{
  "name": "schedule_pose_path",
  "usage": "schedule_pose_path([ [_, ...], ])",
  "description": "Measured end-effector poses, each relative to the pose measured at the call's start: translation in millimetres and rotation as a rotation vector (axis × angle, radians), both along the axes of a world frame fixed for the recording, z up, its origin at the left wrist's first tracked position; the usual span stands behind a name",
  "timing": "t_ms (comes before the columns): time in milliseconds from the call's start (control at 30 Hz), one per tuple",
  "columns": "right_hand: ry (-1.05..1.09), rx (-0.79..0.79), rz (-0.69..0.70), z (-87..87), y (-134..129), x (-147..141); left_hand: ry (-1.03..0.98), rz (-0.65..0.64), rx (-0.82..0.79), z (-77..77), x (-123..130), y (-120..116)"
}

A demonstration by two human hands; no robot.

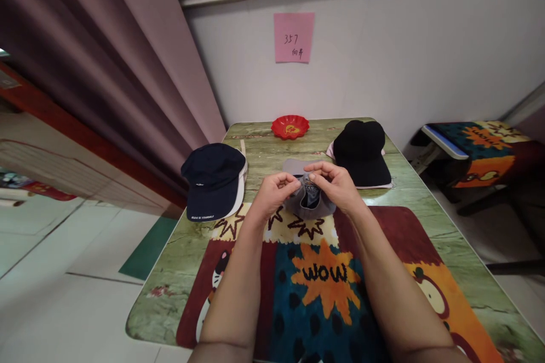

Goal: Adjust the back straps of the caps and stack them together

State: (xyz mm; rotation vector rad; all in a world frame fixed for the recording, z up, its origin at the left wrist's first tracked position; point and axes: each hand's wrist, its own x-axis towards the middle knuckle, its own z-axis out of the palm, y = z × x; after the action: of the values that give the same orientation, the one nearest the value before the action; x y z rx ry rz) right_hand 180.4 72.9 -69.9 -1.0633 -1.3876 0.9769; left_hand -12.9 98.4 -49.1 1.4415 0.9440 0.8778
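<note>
A grey cap [307, 209] lies on the table between my hands, its back opening toward me and its brim pointing away. My left hand [279, 191] pinches the left side of the cap's back strap. The right side of the strap is pinched by my right hand [334, 182], thumb and forefinger together. To the left sits a navy cap [215, 173] with a white-edged cap under it. On the right, a black cap [361, 150] rests over something pale pink.
A red scalloped dish [290, 127] stands near the back of the wood-patterned table [157, 295]. A colourful mat [317, 300] covers the front. A pink note [293, 37] is on the wall. Curtains hang at left; another table [445, 142] stands at right.
</note>
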Motion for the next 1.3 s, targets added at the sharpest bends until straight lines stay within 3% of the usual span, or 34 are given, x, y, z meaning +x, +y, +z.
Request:
schedule_pose_path([
  [133, -0.134, 0.031, 0.034, 8.1, -3.3, -1.1, -0.026, 0.032, -0.002, 1.0, 3.2, -1.2],
  [333, -0.268, 0.104, -0.077, 7.3, -3.1, -4.3, -0.041, 0.049, 0.024, 1.0, 4.6, -2.2],
  [767, -0.45, 0.217, -0.142, 9.5, -2.1, -4.1, 0.046, 0.164, 0.12, -3.6, 1.9, 0.6],
  [867, -0.39, 0.177, -0.092, 11.1, -3.6, -4.3, 0.077, 0.114, 0.237, -0.1, 0.4, 0.7],
  [967, -0.314, 0.156, -0.011, 13.0, -5.5, -5.9, 0.107, -0.032, 0.335, 2.8, -1.4, 0.7],
  [1067, -0.272, 0.111, 0.05, 14.2, -6.7, -5.6, 0.091, -0.118, 0.248, 1.4, -2.8, 1.2],
  [1300, -0.321, -0.056, 0.18, 10.9, -6.8, 7.8, 0.056, -0.069, 0.166, -0.4, -6.6, 1.9],
])
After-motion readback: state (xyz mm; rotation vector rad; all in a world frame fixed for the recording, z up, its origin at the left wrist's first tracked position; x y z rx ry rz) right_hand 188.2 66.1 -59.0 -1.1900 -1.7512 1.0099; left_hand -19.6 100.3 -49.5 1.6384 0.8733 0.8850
